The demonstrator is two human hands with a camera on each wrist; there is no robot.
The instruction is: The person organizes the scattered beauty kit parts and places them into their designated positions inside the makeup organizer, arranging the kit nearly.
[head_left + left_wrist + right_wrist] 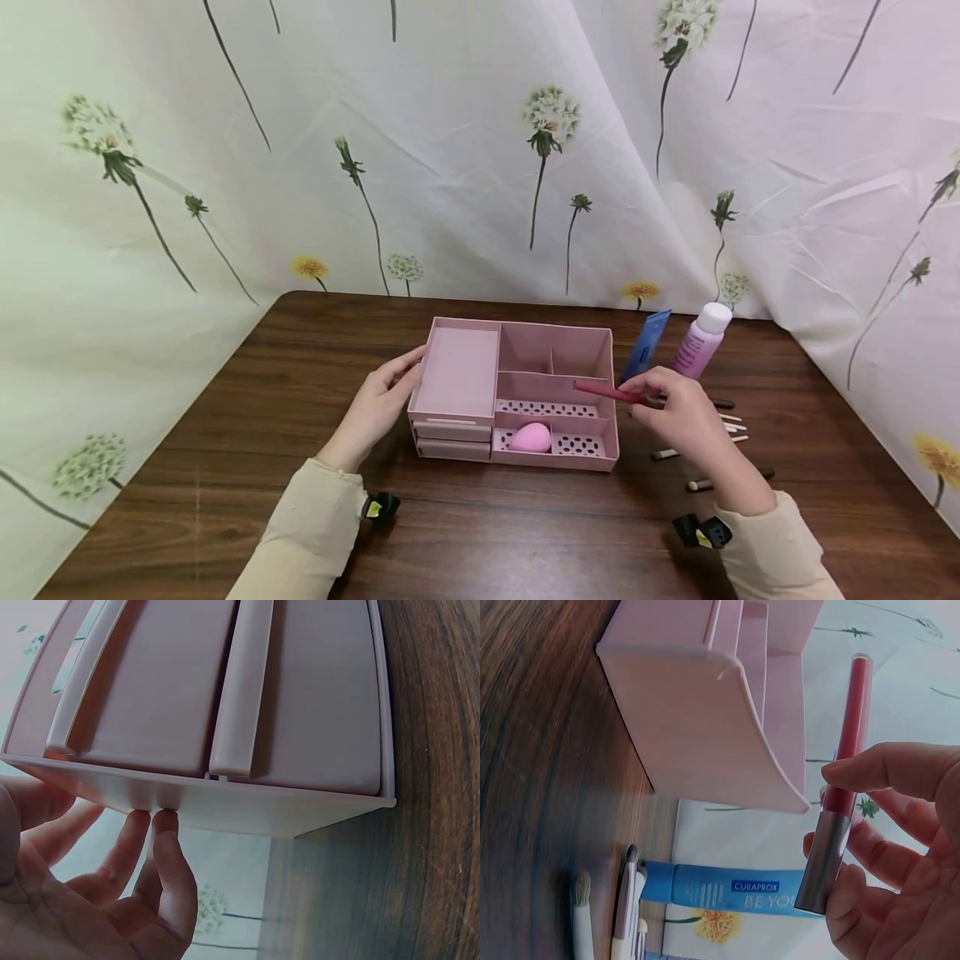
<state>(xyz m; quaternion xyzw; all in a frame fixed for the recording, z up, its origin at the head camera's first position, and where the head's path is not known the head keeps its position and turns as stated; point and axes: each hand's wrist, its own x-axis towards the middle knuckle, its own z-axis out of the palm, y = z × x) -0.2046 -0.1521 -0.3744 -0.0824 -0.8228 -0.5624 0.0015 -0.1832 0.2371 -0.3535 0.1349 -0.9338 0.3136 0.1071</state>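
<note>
A pink desktop organizer (459,371) stands on the table, with a flat lid and two drawers at its left and open compartments at its right. My left hand (378,408) touches its left side; in the left wrist view the fingertips (166,821) rest against the wall. Between thumb and fingers, my right hand (678,408) pinches a lip gloss tube (853,712), red with a dark grey cap. Its red end extends over the organizer's right compartments in the head view. A pink egg-shaped makeup sponge (531,437) lies in a front compartment.
Right of the organizer stand a blue Curaprox tube (645,346) and a pink bottle (699,346) with a white cap. Several makeup brushes (701,485) and thin sticks lie on the wooden table (225,467) near my right hand. Behind hangs a floral cloth (450,167).
</note>
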